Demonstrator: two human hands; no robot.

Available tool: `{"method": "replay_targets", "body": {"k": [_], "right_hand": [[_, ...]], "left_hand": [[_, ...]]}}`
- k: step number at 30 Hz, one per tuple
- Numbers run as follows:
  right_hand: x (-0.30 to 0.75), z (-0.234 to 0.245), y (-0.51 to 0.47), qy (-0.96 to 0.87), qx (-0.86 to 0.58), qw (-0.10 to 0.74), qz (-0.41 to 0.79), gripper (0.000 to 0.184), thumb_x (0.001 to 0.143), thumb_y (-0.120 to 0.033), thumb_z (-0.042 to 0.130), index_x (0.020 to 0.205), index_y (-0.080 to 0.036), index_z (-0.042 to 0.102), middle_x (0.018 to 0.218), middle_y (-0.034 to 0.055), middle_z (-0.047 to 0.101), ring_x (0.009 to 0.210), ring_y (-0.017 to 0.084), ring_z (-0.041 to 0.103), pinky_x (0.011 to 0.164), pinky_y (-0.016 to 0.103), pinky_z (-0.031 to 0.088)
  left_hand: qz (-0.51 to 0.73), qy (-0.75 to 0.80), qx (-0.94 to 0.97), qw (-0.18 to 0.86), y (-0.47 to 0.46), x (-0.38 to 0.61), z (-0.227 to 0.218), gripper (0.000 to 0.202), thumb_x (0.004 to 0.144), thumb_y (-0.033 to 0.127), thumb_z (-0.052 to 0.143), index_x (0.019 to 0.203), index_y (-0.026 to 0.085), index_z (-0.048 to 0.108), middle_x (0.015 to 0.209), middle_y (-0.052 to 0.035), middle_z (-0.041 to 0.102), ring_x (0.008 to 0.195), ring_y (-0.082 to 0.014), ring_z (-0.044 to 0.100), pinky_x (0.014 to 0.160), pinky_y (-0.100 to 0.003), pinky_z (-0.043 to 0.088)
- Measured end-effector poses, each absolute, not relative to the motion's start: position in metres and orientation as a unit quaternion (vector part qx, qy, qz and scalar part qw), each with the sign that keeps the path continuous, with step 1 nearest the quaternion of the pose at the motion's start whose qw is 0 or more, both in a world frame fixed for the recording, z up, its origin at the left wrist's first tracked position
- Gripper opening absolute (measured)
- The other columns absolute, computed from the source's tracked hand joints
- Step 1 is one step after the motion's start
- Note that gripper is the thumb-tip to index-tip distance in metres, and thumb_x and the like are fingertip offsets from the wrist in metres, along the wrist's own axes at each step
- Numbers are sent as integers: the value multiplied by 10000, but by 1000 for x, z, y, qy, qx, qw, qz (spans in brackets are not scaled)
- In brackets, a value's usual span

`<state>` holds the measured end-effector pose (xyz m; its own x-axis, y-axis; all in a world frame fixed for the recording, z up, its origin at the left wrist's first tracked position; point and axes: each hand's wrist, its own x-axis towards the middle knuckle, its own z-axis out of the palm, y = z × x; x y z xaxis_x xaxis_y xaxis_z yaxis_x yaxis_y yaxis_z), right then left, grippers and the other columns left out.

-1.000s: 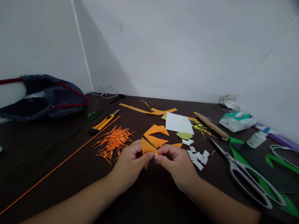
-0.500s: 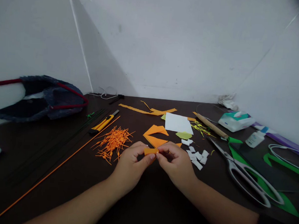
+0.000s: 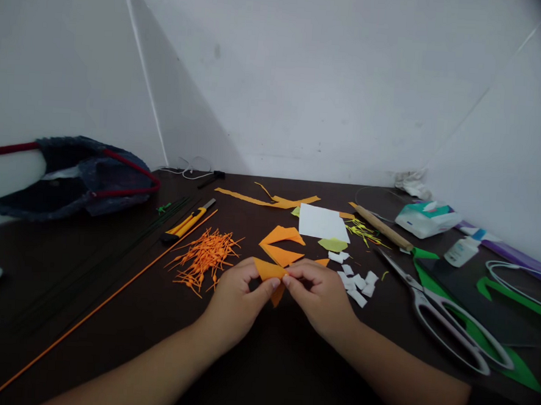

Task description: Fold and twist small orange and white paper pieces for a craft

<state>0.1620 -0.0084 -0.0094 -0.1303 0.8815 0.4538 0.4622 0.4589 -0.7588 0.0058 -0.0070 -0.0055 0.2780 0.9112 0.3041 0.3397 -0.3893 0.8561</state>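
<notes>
At lower centre, the left hand [image 3: 235,291] and right hand [image 3: 323,296] pinched an orange paper piece [image 3: 269,269] between thumbs and fingers. At right, markings on the blue-capped bottle [image 3: 462,251] and tissue pack [image 3: 427,221] were too small to read.

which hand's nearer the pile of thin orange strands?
Left. The left hand is just right of the orange strands, a little nearer the person; the right hand is farther right, past the left. Both pinch an orange piece.
</notes>
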Motion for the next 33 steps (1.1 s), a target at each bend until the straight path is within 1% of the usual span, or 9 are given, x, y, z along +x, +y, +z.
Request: {"method": "replay_targets", "body": {"k": [4,8,13,16,20,23,26,29,33], "right_hand": [[162,-9,-8,-706,-479,464,237,93,672,-157,570,585,-187,573,613,-2,567,580,130,535,564,266,431],[163,-10,-7,-697,-479,465,262,102,649,-161,587,562,-189,543,618,-9,549,580,130,521,572,274,426],[164,-10,-7,-682,-484,455,305,107,613,-159,603,547,-189,523,604,-14,537,577,133,515,563,279,424],[164,-10,-7,-656,-483,443,374,85,601,-162,621,610,-192,541,607,-23,550,562,122,517,545,265,429],[162,-9,-7,-630,-461,432,452,151,572,-143,654,672,-188,551,596,-38,545,539,107,512,526,242,430],[162,-9,-7,-628,-453,433,461,164,579,-139,658,712,-184,574,630,-31,561,575,112,529,565,251,446],[163,-12,-6,-629,-456,436,454,266,569,-151,681,818,-180,591,716,-3,596,647,130,556,627,278,465],[163,-15,-5,-633,-451,437,453,359,549,-163,698,887,-179,580,761,15,601,675,142,565,636,287,474],[160,-16,-5,-645,-452,430,442,385,540,-149,674,908,-185,571,794,26,603,699,160,571,616,291,480]], "left_hand": [[413,428,728,341,-7,6,-5,134,780,226,513,788,240,646,813,-15,630,765,-162,558,702,-301,435],[414,421,731,342,-7,6,-3,138,775,216,510,785,229,647,780,-15,620,727,-157,552,672,-295,432],[394,414,740,356,-7,3,-1,145,754,208,512,676,208,633,703,-7,586,690,-155,543,633,-282,427],[387,406,747,358,-7,3,1,145,745,191,504,688,216,635,706,-8,588,699,-158,540,639,-285,424],[371,403,761,348,-9,5,4,136,714,163,511,674,193,638,708,-17,595,699,-164,539,651,-289,421],[370,399,763,349,-10,5,6,134,710,156,512,685,186,640,719,-15,603,716,-166,548,671,-291,426],[365,389,761,369,-11,6,6,135,714,157,520,746,198,645,786,-20,628,760,-170,562,713,-311,430],[360,383,745,411,-12,6,6,127,712,160,533,758,203,644,804,-27,647,784,-178,574,747,-333,433],[356,376,702,489,-13,7,3,124,716,174,552,792,204,644,808,-26,660,787,-173,585,762,-336,436]]}}
